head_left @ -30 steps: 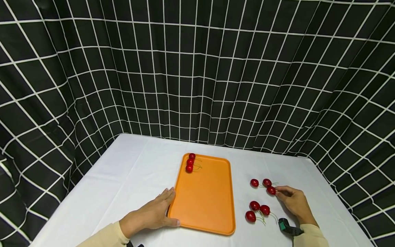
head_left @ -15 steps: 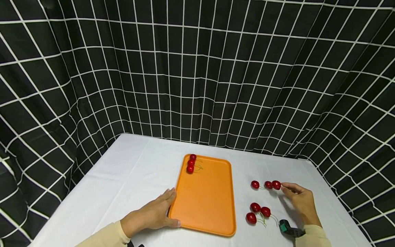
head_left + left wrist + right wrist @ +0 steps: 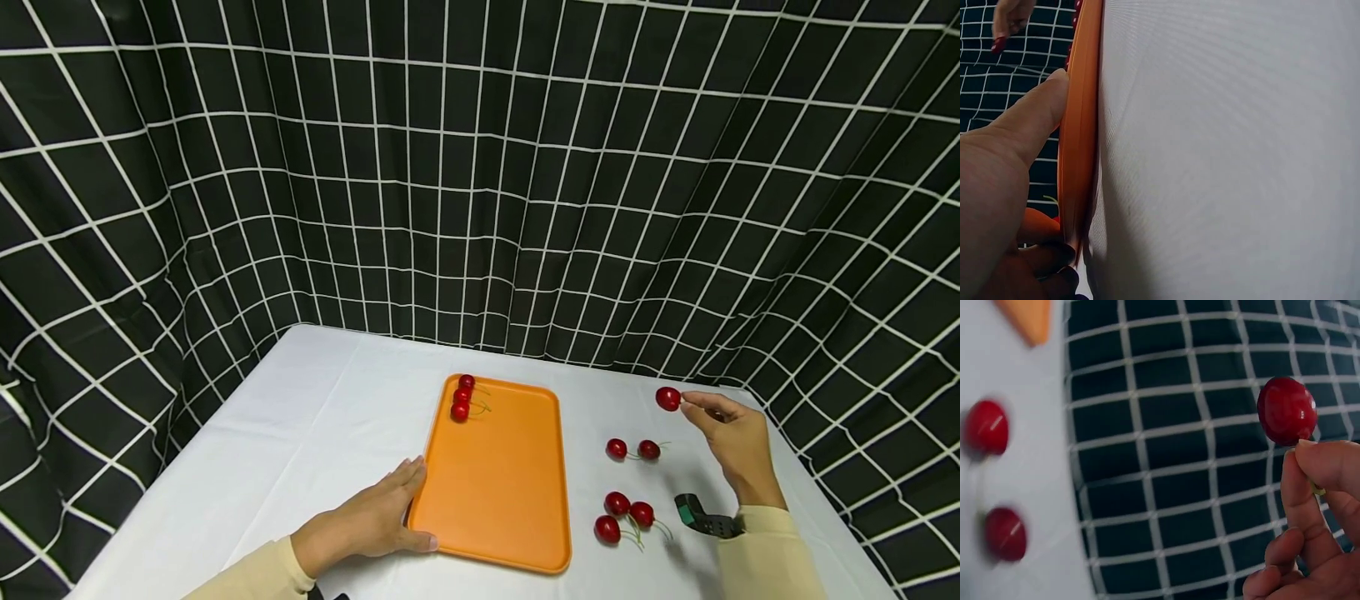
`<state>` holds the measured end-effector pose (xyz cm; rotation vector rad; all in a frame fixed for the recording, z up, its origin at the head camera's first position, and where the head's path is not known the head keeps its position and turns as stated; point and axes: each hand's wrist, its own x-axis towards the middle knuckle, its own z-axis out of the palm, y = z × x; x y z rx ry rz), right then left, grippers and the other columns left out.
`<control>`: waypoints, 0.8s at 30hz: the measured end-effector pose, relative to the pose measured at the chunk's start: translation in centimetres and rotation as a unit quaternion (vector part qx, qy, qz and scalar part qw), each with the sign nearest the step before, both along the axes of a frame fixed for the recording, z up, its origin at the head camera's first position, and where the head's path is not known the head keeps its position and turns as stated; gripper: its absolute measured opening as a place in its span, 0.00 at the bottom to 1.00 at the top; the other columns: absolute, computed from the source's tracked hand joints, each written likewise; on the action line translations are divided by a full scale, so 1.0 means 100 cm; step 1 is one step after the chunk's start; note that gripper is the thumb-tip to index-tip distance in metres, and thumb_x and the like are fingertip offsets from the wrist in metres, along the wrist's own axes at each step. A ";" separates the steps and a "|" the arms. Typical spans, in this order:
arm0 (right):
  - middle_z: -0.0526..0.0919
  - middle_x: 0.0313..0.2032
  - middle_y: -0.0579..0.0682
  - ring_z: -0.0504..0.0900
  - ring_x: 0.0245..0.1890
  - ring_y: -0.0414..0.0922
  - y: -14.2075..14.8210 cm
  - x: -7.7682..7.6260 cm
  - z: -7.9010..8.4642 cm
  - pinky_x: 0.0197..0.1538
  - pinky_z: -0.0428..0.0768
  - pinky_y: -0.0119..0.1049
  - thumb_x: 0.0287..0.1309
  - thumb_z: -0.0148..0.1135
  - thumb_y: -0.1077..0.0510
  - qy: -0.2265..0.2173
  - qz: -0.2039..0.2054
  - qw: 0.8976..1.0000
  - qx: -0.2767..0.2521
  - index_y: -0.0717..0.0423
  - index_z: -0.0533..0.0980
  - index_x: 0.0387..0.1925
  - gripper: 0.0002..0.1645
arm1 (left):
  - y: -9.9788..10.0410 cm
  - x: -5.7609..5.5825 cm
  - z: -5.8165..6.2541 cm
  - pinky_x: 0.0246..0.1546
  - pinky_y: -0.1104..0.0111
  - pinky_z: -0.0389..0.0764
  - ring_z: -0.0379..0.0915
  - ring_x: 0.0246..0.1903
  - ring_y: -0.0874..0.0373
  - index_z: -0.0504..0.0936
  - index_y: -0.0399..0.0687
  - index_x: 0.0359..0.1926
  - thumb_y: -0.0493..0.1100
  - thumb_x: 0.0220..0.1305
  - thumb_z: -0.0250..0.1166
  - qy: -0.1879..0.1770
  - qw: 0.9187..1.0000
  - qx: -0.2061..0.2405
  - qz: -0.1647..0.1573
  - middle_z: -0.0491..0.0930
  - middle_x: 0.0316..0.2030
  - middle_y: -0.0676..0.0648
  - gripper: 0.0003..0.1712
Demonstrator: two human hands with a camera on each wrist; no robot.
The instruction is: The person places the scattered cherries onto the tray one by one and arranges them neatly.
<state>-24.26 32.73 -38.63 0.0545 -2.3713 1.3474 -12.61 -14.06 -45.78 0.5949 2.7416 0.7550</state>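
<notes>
My right hand point(image 3: 735, 442) holds a red cherry point(image 3: 668, 398) up above the right side of the table. In the right wrist view, thumb and fingers pinch that cherry point(image 3: 1286, 412) by its stem, right below the fruit. My left hand point(image 3: 375, 517) rests against the near left corner of an orange tray point(image 3: 502, 483), fingers along the left side and thumb at the front edge. In the left wrist view the thumb touches the tray's rim point(image 3: 1079, 125). Three cherries point(image 3: 461, 412) stand in a column at the tray's far left corner, stems pointing right.
Right of the tray, two cherries point(image 3: 648, 450) lie on the white tablecloth point(image 3: 337, 417). Nearer the front is a group of three cherries point(image 3: 607, 530) with stems crossing. A black curtain with white grid lines point(image 3: 480, 167) surrounds the table at the back and sides.
My right hand has lifted one cherry off the table, away from the two beside it, moving up and away from me. The left hand and the tray have stayed put.
</notes>
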 end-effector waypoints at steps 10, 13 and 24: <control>0.82 0.30 0.49 0.69 0.26 0.43 -0.056 -0.005 0.044 0.24 0.69 0.29 0.57 0.68 0.67 0.115 0.091 0.988 -0.046 0.69 0.83 0.41 0.10 | 0.000 0.000 0.001 0.65 0.45 0.53 0.43 0.71 0.41 0.54 0.31 0.72 0.74 0.48 0.63 0.004 1.000 -0.002 0.007 0.47 0.73 0.37 0.65; 0.83 0.30 0.51 0.71 0.24 0.42 -0.074 -0.006 0.054 0.24 0.71 0.28 0.55 0.67 0.70 0.138 0.121 0.981 -0.063 0.70 0.82 0.41 0.10 | 0.000 0.000 0.001 0.65 0.45 0.53 0.42 0.71 0.41 0.54 0.31 0.72 0.74 0.48 0.63 0.004 1.000 -0.004 0.008 0.46 0.73 0.38 0.65; 0.82 0.32 0.61 0.73 0.25 0.45 -0.134 -0.013 0.062 0.27 0.76 0.26 0.53 0.68 0.72 0.152 0.195 0.963 -0.109 0.70 0.83 0.39 0.09 | 0.000 -0.001 -0.002 0.65 0.45 0.53 0.41 0.71 0.41 0.53 0.32 0.72 0.74 0.47 0.63 0.000 1.000 -0.004 0.009 0.46 0.73 0.39 0.66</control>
